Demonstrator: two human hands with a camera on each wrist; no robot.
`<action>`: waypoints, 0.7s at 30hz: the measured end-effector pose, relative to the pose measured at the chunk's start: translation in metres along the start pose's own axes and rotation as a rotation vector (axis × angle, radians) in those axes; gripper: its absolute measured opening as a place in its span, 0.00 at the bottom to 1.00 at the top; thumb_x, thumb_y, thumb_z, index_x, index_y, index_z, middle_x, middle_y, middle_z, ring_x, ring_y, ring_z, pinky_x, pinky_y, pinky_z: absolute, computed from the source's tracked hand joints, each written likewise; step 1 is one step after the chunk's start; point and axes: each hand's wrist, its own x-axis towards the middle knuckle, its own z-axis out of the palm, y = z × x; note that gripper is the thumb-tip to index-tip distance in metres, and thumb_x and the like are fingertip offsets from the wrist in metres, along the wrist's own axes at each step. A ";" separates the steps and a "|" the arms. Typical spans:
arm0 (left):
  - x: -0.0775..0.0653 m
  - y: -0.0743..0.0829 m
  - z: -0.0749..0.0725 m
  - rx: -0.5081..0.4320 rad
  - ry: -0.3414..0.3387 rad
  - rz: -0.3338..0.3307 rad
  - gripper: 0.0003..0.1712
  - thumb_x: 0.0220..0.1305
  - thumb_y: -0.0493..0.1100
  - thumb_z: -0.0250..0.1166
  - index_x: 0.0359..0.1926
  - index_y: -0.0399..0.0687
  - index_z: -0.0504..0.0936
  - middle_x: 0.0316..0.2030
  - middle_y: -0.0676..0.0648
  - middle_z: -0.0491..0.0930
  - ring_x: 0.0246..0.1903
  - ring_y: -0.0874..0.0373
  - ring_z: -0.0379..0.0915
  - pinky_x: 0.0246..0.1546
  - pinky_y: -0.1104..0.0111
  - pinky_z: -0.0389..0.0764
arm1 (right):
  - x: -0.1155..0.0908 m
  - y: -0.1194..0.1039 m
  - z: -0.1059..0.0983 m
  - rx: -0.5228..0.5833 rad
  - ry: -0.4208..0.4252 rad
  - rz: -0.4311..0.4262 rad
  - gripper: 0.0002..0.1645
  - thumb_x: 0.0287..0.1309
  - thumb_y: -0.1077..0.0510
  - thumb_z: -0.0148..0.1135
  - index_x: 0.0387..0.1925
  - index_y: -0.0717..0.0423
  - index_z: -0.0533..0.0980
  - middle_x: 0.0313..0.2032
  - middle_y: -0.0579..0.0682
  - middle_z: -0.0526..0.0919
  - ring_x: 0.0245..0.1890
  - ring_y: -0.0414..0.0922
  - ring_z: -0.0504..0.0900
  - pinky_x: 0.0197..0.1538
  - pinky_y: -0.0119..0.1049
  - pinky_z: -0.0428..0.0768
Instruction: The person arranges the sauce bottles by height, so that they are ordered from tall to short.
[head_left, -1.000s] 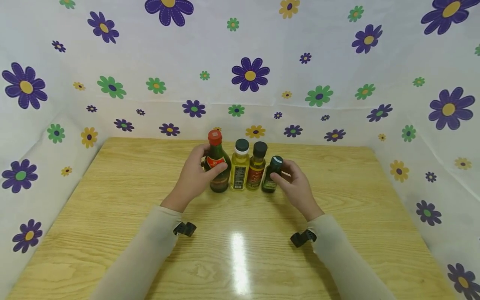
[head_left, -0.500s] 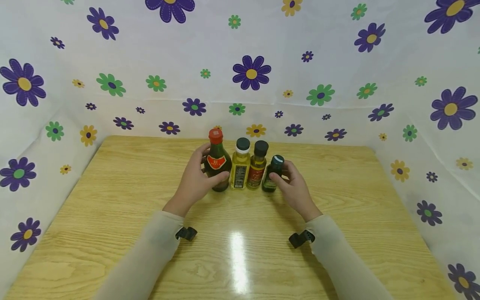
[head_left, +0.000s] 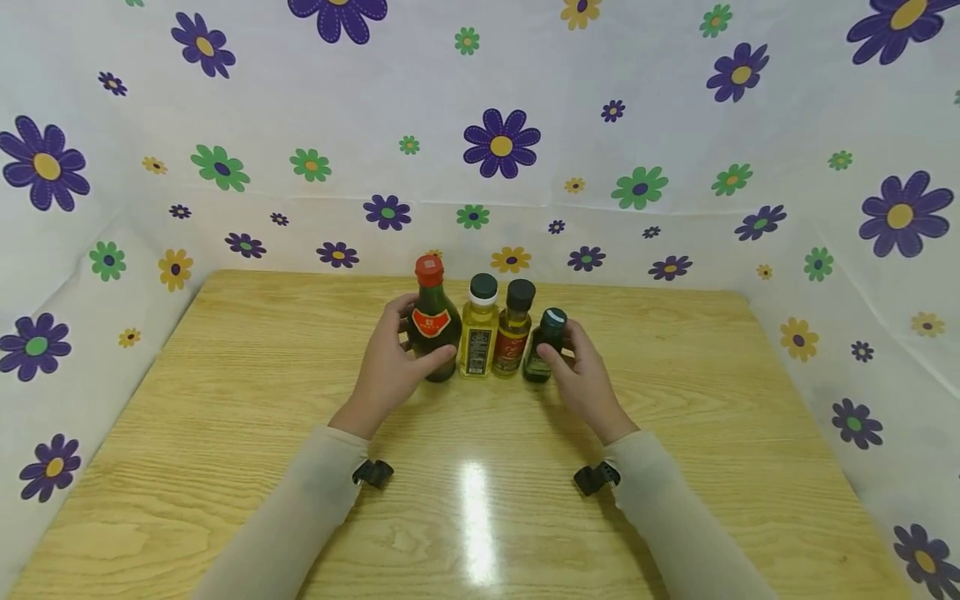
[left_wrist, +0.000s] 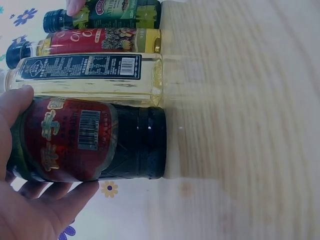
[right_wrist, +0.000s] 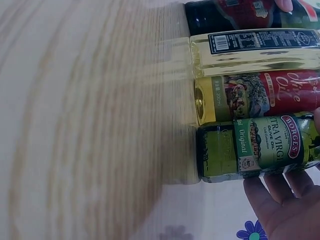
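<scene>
Four bottles would be a row, here several stand upright side by side. My left hand [head_left: 386, 362] holds the leftmost, a dark green bottle [head_left: 430, 325] with a red cap and red label, thumb in front and fingers behind. My right hand [head_left: 590, 383] holds the rightmost, a small green olive oil bottle [right_wrist: 265, 142], its thumb across the front. Between them are a clear bottle of yellow oil [head_left: 478, 340] with a dark label and an olive oil bottle [head_left: 512, 343] with a red label and black cap. Neither hand holds these middle two.
The bottles stand toward the far edge of a light wooden table [head_left: 480, 433]. Behind and at both sides hangs white cloth [head_left: 360, 108] printed with flowers. Both sleeves [head_left: 300, 500] reach in from the near side, each with a black wrist device [head_left: 372, 473].
My left thumb has slid lower on the dark green bottle, uncovering its red neck label. The right hand has barely moved, and the bottles keep their places.
</scene>
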 end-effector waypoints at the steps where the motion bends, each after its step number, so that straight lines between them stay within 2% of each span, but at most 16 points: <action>1: 0.000 0.000 0.000 -0.003 0.006 0.004 0.51 0.59 0.51 0.79 0.77 0.53 0.61 0.69 0.47 0.69 0.68 0.48 0.67 0.67 0.46 0.73 | 0.000 0.000 0.001 -0.008 0.001 0.000 0.28 0.76 0.53 0.58 0.71 0.57 0.66 0.63 0.61 0.75 0.67 0.58 0.73 0.67 0.55 0.76; 12: -0.002 -0.008 -0.005 0.000 0.062 0.072 0.49 0.59 0.49 0.79 0.76 0.53 0.62 0.67 0.46 0.72 0.65 0.48 0.70 0.63 0.45 0.77 | 0.001 0.001 0.003 0.000 0.011 -0.004 0.31 0.76 0.57 0.58 0.74 0.58 0.63 0.65 0.64 0.72 0.68 0.60 0.72 0.67 0.57 0.76; 21: 0.009 -0.015 -0.019 0.036 0.122 0.114 0.48 0.59 0.50 0.79 0.75 0.52 0.64 0.66 0.45 0.73 0.62 0.48 0.71 0.61 0.46 0.78 | -0.001 0.002 0.004 -0.039 0.012 -0.040 0.30 0.77 0.54 0.56 0.74 0.58 0.63 0.64 0.63 0.73 0.66 0.59 0.73 0.67 0.58 0.75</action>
